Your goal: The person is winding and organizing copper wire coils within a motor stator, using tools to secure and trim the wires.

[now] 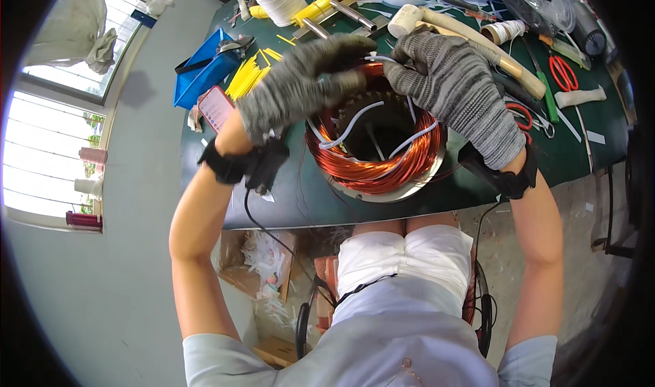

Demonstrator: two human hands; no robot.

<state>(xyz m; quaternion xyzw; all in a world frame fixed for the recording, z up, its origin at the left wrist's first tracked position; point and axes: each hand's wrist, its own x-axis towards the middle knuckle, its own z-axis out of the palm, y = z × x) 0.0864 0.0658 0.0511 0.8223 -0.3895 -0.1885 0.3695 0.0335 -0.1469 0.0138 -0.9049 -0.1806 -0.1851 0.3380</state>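
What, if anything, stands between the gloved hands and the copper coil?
Nothing visible blocks the copper coil: the left hand is at its far left, the right hand at its far right, apparently pinching a white tube. The hammer lies past the right hand, not between.

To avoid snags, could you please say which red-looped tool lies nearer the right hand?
The lower tool, close beside the right hand; the upper scissors lie farther right.

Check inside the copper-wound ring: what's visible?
A dark opening, a thin pale streak in it, and pale tubes curving over its edge. The bottom is too dark to make out; the left hand and right hand cover parts of the far copper windings.
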